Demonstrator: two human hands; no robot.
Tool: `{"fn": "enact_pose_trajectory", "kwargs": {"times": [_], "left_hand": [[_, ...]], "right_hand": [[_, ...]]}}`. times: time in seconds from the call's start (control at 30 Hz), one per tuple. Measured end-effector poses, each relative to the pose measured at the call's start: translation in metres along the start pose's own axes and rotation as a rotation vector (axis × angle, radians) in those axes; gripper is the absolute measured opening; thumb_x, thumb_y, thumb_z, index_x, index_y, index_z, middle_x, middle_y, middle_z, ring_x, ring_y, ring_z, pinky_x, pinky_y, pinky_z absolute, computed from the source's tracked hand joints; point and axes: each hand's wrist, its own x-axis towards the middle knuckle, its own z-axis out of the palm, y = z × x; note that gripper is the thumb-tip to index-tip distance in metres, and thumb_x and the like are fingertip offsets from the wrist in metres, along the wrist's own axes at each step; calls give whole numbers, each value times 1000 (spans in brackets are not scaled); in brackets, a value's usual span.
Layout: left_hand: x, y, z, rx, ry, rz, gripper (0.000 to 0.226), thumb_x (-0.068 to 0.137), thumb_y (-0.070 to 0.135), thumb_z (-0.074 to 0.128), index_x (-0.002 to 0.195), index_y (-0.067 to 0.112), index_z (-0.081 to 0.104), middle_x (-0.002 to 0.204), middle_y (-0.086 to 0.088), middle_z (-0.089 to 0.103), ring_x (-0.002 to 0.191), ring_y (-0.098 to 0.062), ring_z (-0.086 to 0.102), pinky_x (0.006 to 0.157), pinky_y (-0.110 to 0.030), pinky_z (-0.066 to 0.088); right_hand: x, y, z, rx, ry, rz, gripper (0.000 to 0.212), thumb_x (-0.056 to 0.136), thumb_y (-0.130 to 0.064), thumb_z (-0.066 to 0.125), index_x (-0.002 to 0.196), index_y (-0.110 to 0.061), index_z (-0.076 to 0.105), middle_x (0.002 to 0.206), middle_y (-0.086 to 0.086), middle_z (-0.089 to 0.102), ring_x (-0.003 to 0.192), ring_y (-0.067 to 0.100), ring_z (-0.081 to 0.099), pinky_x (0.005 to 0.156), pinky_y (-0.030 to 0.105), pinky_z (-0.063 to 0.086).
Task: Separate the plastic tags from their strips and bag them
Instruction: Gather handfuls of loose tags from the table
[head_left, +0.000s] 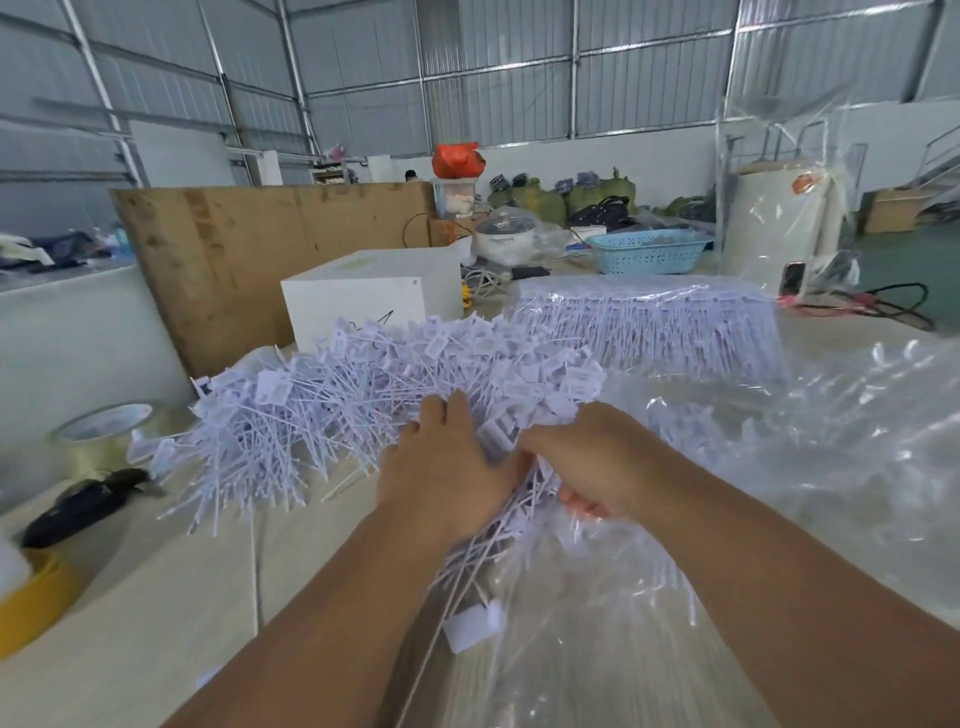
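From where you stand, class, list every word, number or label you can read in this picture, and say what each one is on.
Nothing can be read for certain.
White box: dark handwritten marks on the front, one perhaps "1", half hidden by the tags.
Tags: small printed labels, too blurred to read.
White roll: orange sticker, too small to read.
Left hand and right hand: grip a bunch of tags, print unreadable.

A pale tabletop (156, 597) fills the lower frame. On it at centre lies a heap of white plastic tags (363, 395), with a bagged bundle of tags (649, 322) right of centre. A white box (363, 296) stands above the heap. Tape rolls (98, 436) and a dark tool (78, 506) lie at left; a clear bag (805, 467) spreads at right.
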Motion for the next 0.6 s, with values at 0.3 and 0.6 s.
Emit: {"fn": "enact_pose_trajectory", "kwargs": {"times": [0.3,0.6], "left_hand": [[-11,14,-11,-253,96,3,64,74,30,69,130,13,42,119,-5,41,105,-30,53,84,-44,49],[-3,12,-3,-439,202,-47,89,69,31,79,144,22,33,135,-7,46,115,-26,53,82,-30,41]], "right_hand": [[-3,-5,19,124,4,-139,26,75,-33,65,63,-11,57,50,-2,53,46,12,51,35,15,30],[-4,4,25,623,-161,-178,27,77,-13,72,91,-13,50,64,0,62,48,10,63,39,18,43]]}}
